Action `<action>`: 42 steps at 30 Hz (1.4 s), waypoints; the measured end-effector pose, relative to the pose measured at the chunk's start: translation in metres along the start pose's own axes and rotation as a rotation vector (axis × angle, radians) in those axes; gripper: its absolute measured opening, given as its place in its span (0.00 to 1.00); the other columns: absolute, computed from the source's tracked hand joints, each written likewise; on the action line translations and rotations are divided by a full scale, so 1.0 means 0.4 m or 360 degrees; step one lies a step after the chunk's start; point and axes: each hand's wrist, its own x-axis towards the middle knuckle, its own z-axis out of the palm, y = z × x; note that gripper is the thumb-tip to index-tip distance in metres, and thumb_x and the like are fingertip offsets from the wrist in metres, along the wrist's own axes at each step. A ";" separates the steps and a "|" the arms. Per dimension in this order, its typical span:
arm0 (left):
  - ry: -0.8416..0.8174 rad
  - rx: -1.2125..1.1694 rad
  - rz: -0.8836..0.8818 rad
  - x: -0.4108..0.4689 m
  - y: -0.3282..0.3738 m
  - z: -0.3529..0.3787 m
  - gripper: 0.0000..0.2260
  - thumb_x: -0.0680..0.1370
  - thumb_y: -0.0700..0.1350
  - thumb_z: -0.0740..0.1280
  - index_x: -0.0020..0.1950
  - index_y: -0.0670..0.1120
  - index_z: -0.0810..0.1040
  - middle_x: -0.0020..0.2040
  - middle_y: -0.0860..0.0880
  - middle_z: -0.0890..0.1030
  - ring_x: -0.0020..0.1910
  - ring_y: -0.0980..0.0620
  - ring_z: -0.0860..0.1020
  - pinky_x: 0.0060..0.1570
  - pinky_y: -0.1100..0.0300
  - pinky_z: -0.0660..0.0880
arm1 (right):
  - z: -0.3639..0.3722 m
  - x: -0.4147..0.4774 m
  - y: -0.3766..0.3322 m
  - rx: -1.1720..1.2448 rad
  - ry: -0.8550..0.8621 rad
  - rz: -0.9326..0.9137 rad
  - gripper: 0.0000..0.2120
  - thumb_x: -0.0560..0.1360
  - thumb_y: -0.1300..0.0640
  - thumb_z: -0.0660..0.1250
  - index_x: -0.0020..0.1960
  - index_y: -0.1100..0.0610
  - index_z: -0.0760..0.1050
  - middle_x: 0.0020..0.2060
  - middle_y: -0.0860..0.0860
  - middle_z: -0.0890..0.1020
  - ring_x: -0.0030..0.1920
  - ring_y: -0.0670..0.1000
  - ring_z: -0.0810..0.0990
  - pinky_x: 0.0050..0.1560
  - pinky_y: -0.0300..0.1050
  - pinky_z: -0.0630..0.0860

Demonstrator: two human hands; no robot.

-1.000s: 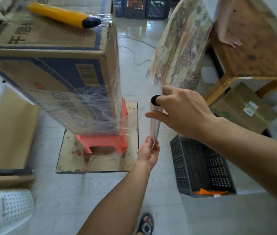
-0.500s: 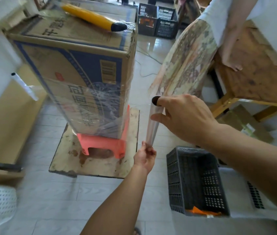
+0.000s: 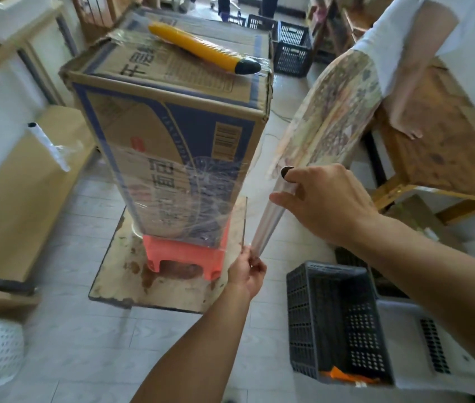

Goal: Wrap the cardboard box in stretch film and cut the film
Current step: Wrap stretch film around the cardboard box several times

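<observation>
A tall cardboard box (image 3: 172,132) with blue print stands on a red plastic stool (image 3: 183,254). Clear stretch film (image 3: 198,199) covers its lower part and runs right to a film roll (image 3: 269,219). My right hand (image 3: 323,202) grips the roll's upper end. My left hand (image 3: 246,270) holds its lower end. The roll is tilted and sits just right of the box. A yellow utility knife (image 3: 201,49) with a black end lies on top of the box.
The stool rests on a stained board (image 3: 120,280) on the tiled floor. A dark crate (image 3: 338,321) sits at lower right, a second film roll (image 3: 48,146) leans at left. A person stands at a wooden table (image 3: 439,135) on the right.
The view has shifted so the box sits more central and its top shows fully. Both hands keep hold of the roll, which has moved slightly right and away from the box.
</observation>
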 end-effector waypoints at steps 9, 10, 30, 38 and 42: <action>0.0045 -0.0183 -0.0071 0.012 0.021 0.005 0.10 0.84 0.44 0.61 0.50 0.38 0.76 0.37 0.46 0.72 0.29 0.54 0.68 0.26 0.63 0.75 | 0.008 0.020 -0.035 -0.0296 -0.0009 -0.0047 0.20 0.78 0.38 0.61 0.42 0.51 0.80 0.33 0.47 0.79 0.31 0.49 0.73 0.34 0.42 0.66; 0.0041 -0.0205 -0.0083 0.012 0.024 0.003 0.09 0.84 0.43 0.61 0.50 0.38 0.75 0.37 0.46 0.72 0.30 0.54 0.68 0.26 0.63 0.74 | 0.011 0.022 -0.043 -0.0307 0.0006 -0.0022 0.21 0.78 0.37 0.61 0.41 0.52 0.80 0.32 0.47 0.79 0.30 0.49 0.72 0.33 0.41 0.65; -0.0080 0.0477 -0.0063 -0.085 0.159 -0.033 0.06 0.82 0.40 0.61 0.57 0.40 0.74 0.54 0.39 0.76 0.46 0.46 0.78 0.47 0.52 0.76 | 0.048 0.018 -0.100 -0.0271 -0.0204 0.0187 0.17 0.80 0.42 0.60 0.38 0.50 0.68 0.31 0.46 0.72 0.28 0.47 0.71 0.26 0.39 0.60; -0.0388 0.2097 0.0603 -0.309 0.248 0.004 0.13 0.80 0.40 0.63 0.60 0.55 0.75 0.60 0.52 0.78 0.55 0.54 0.78 0.53 0.59 0.76 | 0.037 -0.002 -0.141 -0.0248 -0.0159 0.0272 0.18 0.79 0.40 0.61 0.44 0.54 0.78 0.37 0.50 0.82 0.36 0.52 0.81 0.38 0.47 0.77; -0.0660 0.2594 0.1254 -0.442 0.294 0.058 0.15 0.79 0.37 0.62 0.64 0.50 0.76 0.59 0.53 0.78 0.52 0.61 0.77 0.53 0.64 0.77 | 0.028 -0.031 -0.145 -0.0219 -0.0165 0.0268 0.17 0.80 0.42 0.61 0.45 0.55 0.78 0.38 0.52 0.82 0.38 0.53 0.82 0.41 0.50 0.80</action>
